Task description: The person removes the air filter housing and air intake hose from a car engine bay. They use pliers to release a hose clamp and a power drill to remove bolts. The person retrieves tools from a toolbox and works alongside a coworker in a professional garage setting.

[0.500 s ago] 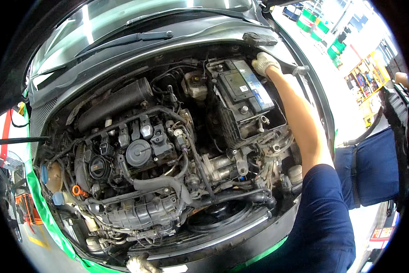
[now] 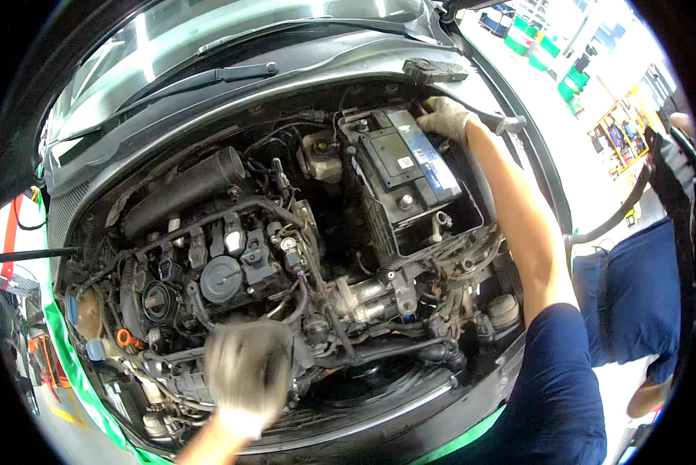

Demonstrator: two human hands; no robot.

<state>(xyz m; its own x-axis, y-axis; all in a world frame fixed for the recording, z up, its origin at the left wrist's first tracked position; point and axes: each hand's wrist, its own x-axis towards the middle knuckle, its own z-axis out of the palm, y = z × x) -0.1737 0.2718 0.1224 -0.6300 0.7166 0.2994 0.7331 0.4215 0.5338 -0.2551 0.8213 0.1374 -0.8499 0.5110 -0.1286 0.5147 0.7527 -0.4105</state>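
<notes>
A car battery (image 2: 397,161) with a black top and a blue-and-white label sits in a black battery tray (image 2: 472,218) at the right of the engine bay. My right hand (image 2: 446,118), in a pale work glove, is at the battery's far right corner. Its fingers curl down there, and what they hold, if anything, is hidden. My left hand (image 2: 249,376), also gloved, hangs over the front of the engine, left of the battery. Motion smears its fingers. A round black cover (image 2: 222,279) on the engine lies just beyond it.
A dark block-shaped part (image 2: 435,71) rests on the ledge beyond the battery. A brake fluid reservoir (image 2: 322,153) stands left of the battery. Green fender covers (image 2: 75,370) drape the car's edge. Someone in navy clothing (image 2: 635,291) is at the right.
My left hand has risen from the front edge to above the engine. My right hand has shifted slightly left and lower at the battery's far corner. The view has shifted a little.
</notes>
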